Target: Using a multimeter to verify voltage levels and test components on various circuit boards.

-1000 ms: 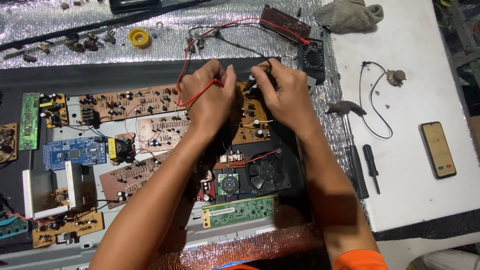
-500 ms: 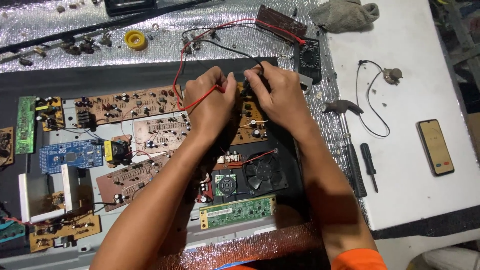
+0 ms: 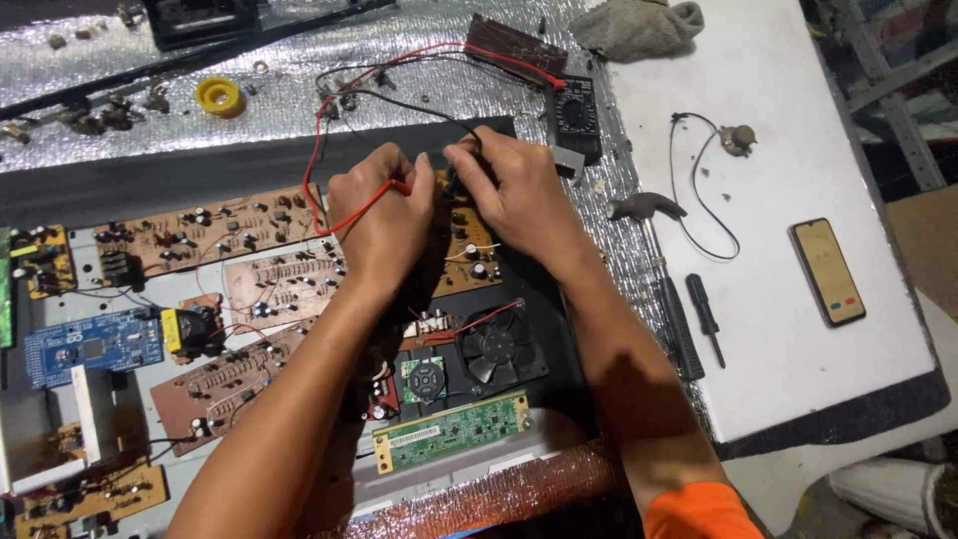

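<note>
Left hand [image 3: 384,215] pinches the red probe lead [image 3: 329,200]; right hand [image 3: 509,190] grips a black probe on the brown circuit board [image 3: 469,255] mid-table. Board likely light, stiff, fragile; hold by edges

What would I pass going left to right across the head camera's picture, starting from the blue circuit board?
Blue circuit board → left hand with the red probe lead → right hand → hammer → black screwdriver → smartphone.
</note>
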